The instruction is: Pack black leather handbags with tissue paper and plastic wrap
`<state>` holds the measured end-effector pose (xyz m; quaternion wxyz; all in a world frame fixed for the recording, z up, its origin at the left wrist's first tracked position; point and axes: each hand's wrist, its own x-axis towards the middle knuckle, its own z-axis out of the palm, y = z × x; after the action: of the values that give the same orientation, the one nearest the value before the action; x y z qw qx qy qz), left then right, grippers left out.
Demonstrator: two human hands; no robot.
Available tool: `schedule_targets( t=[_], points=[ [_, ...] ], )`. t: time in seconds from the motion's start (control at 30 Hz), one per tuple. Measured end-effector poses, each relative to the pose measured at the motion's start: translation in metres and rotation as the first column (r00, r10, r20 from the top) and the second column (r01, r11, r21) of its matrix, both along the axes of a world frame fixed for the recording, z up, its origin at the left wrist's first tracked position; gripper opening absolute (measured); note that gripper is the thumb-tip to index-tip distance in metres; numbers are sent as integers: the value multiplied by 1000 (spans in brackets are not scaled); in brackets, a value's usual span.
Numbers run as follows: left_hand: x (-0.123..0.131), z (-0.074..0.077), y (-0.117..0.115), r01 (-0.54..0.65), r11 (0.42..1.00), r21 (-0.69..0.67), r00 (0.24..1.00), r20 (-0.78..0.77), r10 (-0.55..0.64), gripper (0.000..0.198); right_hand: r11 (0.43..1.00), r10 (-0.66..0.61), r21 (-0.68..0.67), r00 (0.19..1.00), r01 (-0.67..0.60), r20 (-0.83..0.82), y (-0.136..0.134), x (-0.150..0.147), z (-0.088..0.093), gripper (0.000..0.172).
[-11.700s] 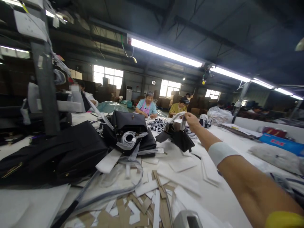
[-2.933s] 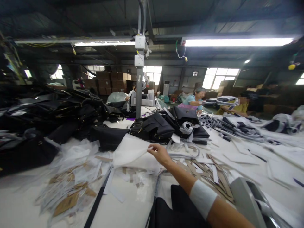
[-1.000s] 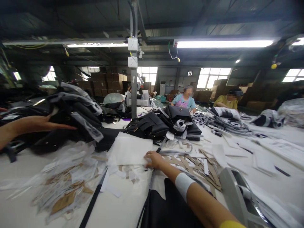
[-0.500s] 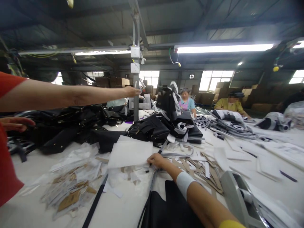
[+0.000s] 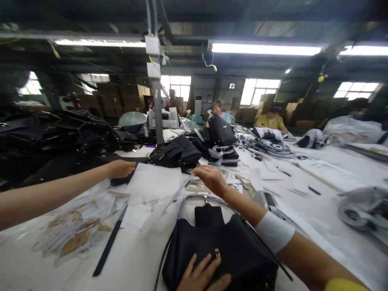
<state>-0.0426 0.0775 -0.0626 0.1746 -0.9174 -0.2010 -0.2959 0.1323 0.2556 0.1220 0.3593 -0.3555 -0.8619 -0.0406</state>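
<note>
A black handbag [image 5: 239, 250] with a small gold clasp lies on the white table right in front of me. My left hand [image 5: 202, 278] rests flat on its front, fingers spread. My right hand [image 5: 210, 180], with a white wristband on the arm, reaches forward over the bag. Its fingers are closed on the right corner of a white sheet [image 5: 153, 184]. A co-worker's bare arm comes in from the left, and that hand [image 5: 121, 168] rests at the sheet's left edge.
Black bags [image 5: 177, 152] are piled at the back and along the left. Paper and cardboard scraps [image 5: 75, 226] and a black strap [image 5: 109, 242] lie at the left. A grey post [image 5: 157, 109] stands behind. A grey tape dispenser [image 5: 266, 200] sits at the right. Other people sit at the far end.
The black handbag now lies closer, under my left hand, which has come into view. The co-worker's raised arm has dropped to the white sheet. My right hand has lifted the sheet's corner.
</note>
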Motion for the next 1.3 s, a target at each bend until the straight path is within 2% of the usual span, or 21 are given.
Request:
schedule_targets(
  t=[0.03,0.1,0.17,0.27,0.33,0.4,0.5,0.6,0.67,0.77,0.87,0.93,1.0,1.1,1.2,1.3],
  points=[
    [-1,3,-2,-2,1000,-10,1000,5,2,55,1000,18,10,1000,-19,15,-20,15,5,18],
    [-4,11,-10,8,990,-140,1000,-21,-11,64,998,58,20,996,-60,67,-63,42,8,17],
    [-6,19,-20,-35,958,-285,998,-57,20,77,995,93,5,982,-95,166,-108,65,3,20],
    [-11,24,-33,-142,904,-403,986,-140,93,82,980,77,-199,954,-20,288,-169,84,-12,27],
    [-13,23,-37,-156,889,-430,984,-152,99,70,930,102,-367,938,28,331,-197,87,-21,30],
    [-15,21,-38,-140,882,-450,988,-121,95,57,871,122,-487,934,61,335,-214,84,-24,27],
    [-14,27,-36,-118,868,-482,992,-92,84,57,828,86,-546,935,125,344,-217,76,-24,36],
    [-12,39,-33,-106,863,-494,992,-107,61,68,840,108,-528,914,126,391,-207,73,-26,57],
    [-10,45,-31,-100,864,-494,992,-116,48,76,854,154,-513,896,92,417,-202,74,-35,63],
    [-10,51,-27,-111,893,-436,990,-124,63,80,865,150,-491,880,103,450,-204,80,-61,60],
    [-13,57,-20,-59,935,-349,986,-168,0,79,852,109,-501,885,151,452,-217,84,-94,58],
    [-16,60,-16,-28,938,-344,974,-220,-52,81,843,77,-510,900,171,428,-226,87,-112,57],
    [-18,61,-14,-28,926,-375,957,-277,-84,85,838,54,-519,921,167,385,-233,87,-122,61],
    [-19,59,-16,-41,919,-393,938,-331,-100,91,842,27,-520,951,144,308,-236,87,-122,68],
    [-18,54,-18,-37,939,-343,943,-324,-81,91,859,-60,-475,960,189,273,-232,86,-113,49],
    [-18,50,-18,-51,942,-332,942,-328,-65,91,878,-66,-438,955,194,290,-227,88,-101,33]
  ],
)
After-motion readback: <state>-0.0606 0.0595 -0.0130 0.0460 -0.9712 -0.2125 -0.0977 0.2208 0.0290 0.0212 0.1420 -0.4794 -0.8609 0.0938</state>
